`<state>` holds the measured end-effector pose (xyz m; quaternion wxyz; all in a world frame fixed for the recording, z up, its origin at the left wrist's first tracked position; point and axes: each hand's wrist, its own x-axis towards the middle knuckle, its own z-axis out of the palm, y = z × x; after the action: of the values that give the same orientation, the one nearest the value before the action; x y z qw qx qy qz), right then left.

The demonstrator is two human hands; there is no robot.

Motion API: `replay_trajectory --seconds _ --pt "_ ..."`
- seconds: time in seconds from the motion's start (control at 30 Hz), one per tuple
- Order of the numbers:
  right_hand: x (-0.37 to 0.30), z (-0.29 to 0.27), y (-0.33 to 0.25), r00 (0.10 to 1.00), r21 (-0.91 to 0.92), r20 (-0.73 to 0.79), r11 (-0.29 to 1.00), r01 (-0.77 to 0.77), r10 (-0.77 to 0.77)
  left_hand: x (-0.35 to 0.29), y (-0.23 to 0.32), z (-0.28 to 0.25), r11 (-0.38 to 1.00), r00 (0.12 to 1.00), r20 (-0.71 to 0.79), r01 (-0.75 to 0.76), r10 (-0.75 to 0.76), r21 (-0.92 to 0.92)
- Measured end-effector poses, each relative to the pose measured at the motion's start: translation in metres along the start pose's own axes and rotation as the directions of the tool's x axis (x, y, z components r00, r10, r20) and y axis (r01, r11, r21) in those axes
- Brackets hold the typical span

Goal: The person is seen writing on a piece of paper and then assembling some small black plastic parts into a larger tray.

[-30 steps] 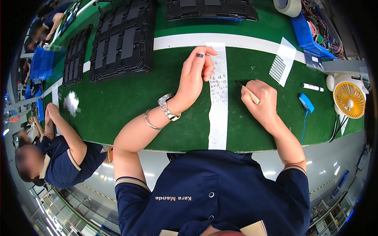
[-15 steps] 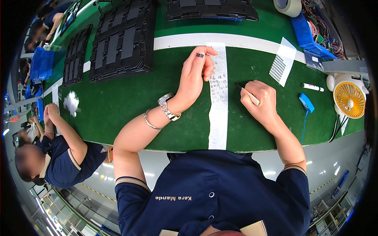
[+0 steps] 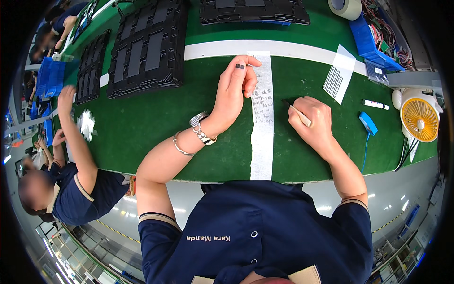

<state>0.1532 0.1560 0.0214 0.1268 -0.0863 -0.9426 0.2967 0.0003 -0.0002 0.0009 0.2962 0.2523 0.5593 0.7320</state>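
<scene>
My left hand (image 3: 230,92) rests at the left edge of a white paper strip (image 3: 262,151) with handwriting on it. Its index finger reaches over the strip, and the other fingers are loosely curled, apart from the thumb. Small dark squares (image 3: 240,66) lie on the thumb near its tip. To the right of the strip, my right hand (image 3: 313,120) is closed around a slim tool (image 3: 301,116) with a pale body and a dark, narrow tip pointing toward the strip. Its exact kind is unclear.
Black trays (image 3: 146,52) stand at the back left. On the right lie a sheet of dark squares (image 3: 339,75), a marker (image 3: 376,104), a blue corded clip (image 3: 368,124), a yellow fan (image 3: 419,120) and a blue bin of wires (image 3: 373,42). A co-worker (image 3: 71,189) sits at the left.
My hands and the tool stay in place. The co-worker at the left has raised one arm toward the black trays, and their hands have come apart.
</scene>
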Motion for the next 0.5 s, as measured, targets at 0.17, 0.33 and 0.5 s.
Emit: replay_trajectory --seconds 0.17,0.33,0.5 --pt "-0.0008 0.0019 -0.0005 1.0 -0.004 -0.005 1.0 0.012 -0.012 0.0002 -0.0002 0.0007 1.0 1.0 -0.003 -0.001 0.001 0.006" --pt "-0.0016 0.0029 -0.0016 0.999 -0.035 -0.009 0.998 0.051 -0.051 -0.0002 0.0003 0.0016 1.0 1.0 -0.004 0.01 -0.01 0.03" --pt "-0.0016 0.0025 -0.0022 0.999 -0.042 -0.007 0.998 0.05 -0.05 0.0002 -0.0005 0.0018 1.0 1.0 0.0 -0.002 0.002 0.022"
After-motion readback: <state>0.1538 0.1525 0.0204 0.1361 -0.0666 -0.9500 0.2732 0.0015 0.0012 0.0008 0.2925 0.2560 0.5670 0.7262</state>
